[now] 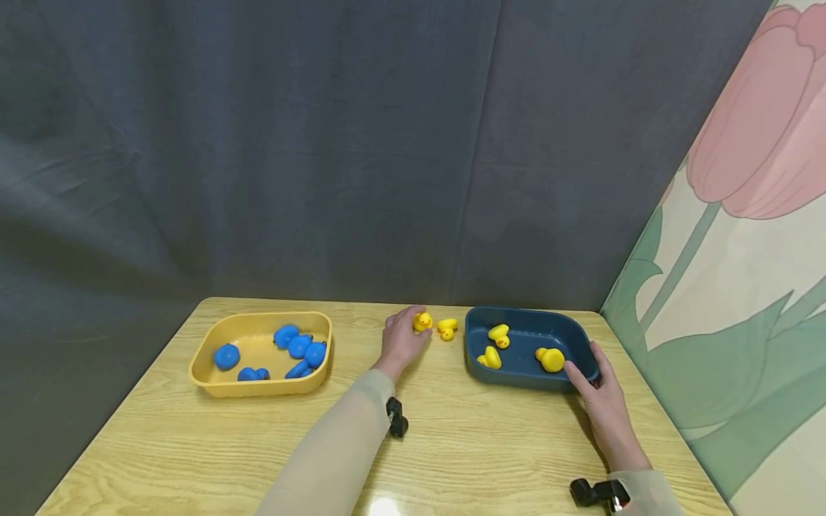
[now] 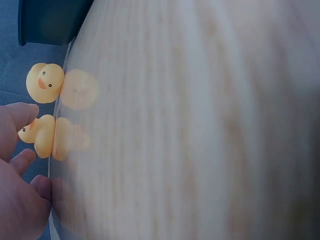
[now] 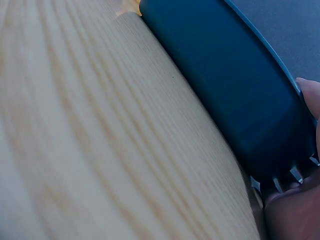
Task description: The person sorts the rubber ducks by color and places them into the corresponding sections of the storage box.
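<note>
My left hand [image 1: 403,338] curls thumb and fingers round a yellow toy duck [image 1: 422,322] near the table's back edge. In the left wrist view the thumb [image 2: 25,114] is right at its head, and the duck's base sits at the tabletop. Just to the right lies another yellow duck [image 1: 447,328] on its side. My right hand [image 1: 605,401] grips the right end of a dark blue tray [image 1: 519,380], thumb over the near rim and fingers round the outside. Inside that tray are three yellow ducks [image 1: 551,360], tipped over.
At the left stands a yellow tray [image 1: 258,389] with several blue toy ducks [image 1: 300,347] in it. Both trays rest on a wooden table [image 1: 464,444]. A dark grey curtain [image 1: 323,158] hangs behind, and a flower-patterned wall [image 1: 742,301] runs along the right side.
</note>
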